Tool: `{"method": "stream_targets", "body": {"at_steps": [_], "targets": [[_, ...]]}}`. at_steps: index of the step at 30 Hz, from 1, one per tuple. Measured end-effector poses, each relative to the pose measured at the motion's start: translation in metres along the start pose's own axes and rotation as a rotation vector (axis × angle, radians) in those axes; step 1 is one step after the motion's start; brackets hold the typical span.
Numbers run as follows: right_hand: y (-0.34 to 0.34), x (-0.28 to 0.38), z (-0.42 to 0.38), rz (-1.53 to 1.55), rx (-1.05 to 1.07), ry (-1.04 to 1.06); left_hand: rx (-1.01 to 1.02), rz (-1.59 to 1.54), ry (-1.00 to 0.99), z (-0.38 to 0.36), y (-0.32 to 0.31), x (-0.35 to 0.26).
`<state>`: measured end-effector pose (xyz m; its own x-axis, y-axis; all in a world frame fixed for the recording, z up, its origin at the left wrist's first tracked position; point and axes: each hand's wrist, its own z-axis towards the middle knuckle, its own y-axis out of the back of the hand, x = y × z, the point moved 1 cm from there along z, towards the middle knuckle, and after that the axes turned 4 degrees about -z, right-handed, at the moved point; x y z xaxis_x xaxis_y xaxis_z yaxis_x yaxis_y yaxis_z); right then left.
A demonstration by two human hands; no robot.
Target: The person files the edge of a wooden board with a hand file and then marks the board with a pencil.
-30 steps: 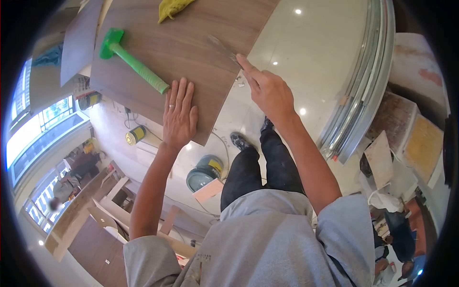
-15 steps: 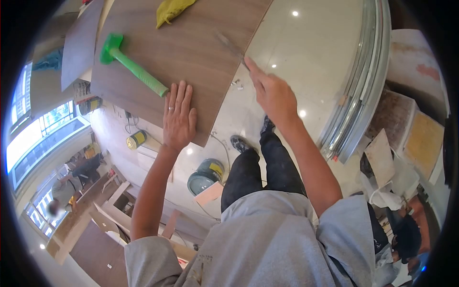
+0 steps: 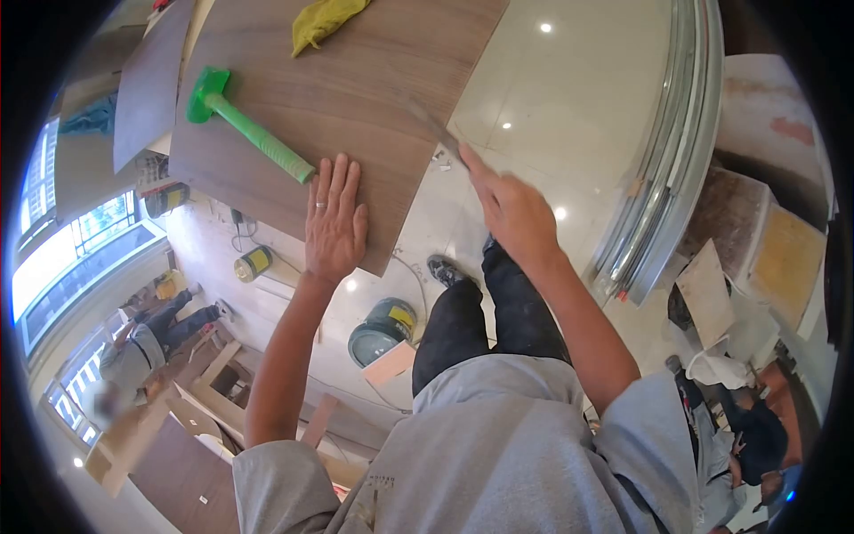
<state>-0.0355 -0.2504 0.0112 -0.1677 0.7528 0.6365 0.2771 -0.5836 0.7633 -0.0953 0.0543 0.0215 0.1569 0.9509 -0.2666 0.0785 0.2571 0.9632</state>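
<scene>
Since the earlier frames, the right hand point(image 3: 520, 214) has drawn back a little toward the wearer with its slim tool point(image 3: 436, 126), while the left hand point(image 3: 334, 236) has stayed nearly put; at nine o'clock, a co-worker point(image 3: 138, 356) has shifted, the legs now stretched out to view.

Taking twelve as straight ahead of the wearer, the tool points toward eleven, its far part over the right edge of a brown board point(image 3: 356, 98). Whether it touches the board cannot be told.

At ten o'clock, below the board's near end, a dark bucket point(image 3: 382, 329) stands on the floor point(image 3: 534, 80), a pinkish wood piece point(image 3: 390, 363) by its rim; its contents cannot be made out. Farther off at ten are a yellow-labelled can point(image 3: 253, 264) and a second can point(image 3: 166, 200). Toward two lies a white bag point(image 3: 719, 367), contents unclear.

On the board, at eleven, a green mallet point(image 3: 258, 133) lies with its handle end just beside the left fingertips, and a yellow cloth point(image 3: 325, 22) lies beyond. Long metal strips point(image 3: 667, 160) stretch along one o'clock.

The left palm is down on the board, four fingers nearly together, thumb slightly apart, a ring on one. The right fingers are curled closed around the tool, the index reaching along it.
</scene>
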Motion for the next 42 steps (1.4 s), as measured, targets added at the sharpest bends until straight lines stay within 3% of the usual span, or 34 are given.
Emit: {"method": "stream_targets", "body": {"at_steps": [4,8,14,17,20,23,29,32,35,37,41,42], "targets": [[0.003,-0.026,0.004,-0.122,0.043,0.078,-0.013,-0.015,-0.005,-0.001,0.000,0.000],[0.015,-0.017,0.093,-0.027,-0.087,0.019,-0.004,-0.002,-0.003,-0.001,0.002,0.000],[0.002,0.006,-0.026,-0.023,0.120,-0.076,-0.012,-0.023,-0.001,-0.003,-0.001,0.000],[-0.003,0.002,-0.024,0.055,0.103,-0.057,-0.016,-0.020,-0.003,0.000,-0.002,0.000],[-0.009,0.002,0.054,0.137,-0.018,0.047,-0.015,-0.010,-0.007,0.000,-0.001,0.000],[-0.010,0.006,0.067,0.141,-0.046,0.039,0.002,-0.003,-0.002,0.001,0.000,0.001],[0.000,0.004,-0.042,0.016,0.216,-0.075,0.007,-0.022,0.009,0.000,-0.001,0.002],[-0.005,-0.016,0.020,0.038,0.048,0.010,0.017,-0.012,0.010,0.000,0.001,0.000],[0.002,-0.037,0.116,0.100,-0.274,0.015,0.016,-0.012,0.018,0.002,0.002,-0.001],[0.017,-0.051,0.126,0.225,-0.374,-0.039,0.009,-0.064,0.030,0.001,0.001,-0.005],[0.068,-0.041,0.077,0.734,-0.205,-0.409,-0.027,-0.083,0.024,0.056,-0.005,-0.034],[0.071,-0.044,0.058,0.736,-0.223,-0.443,-0.061,-0.046,0.002,0.085,-0.013,-0.044]]}}
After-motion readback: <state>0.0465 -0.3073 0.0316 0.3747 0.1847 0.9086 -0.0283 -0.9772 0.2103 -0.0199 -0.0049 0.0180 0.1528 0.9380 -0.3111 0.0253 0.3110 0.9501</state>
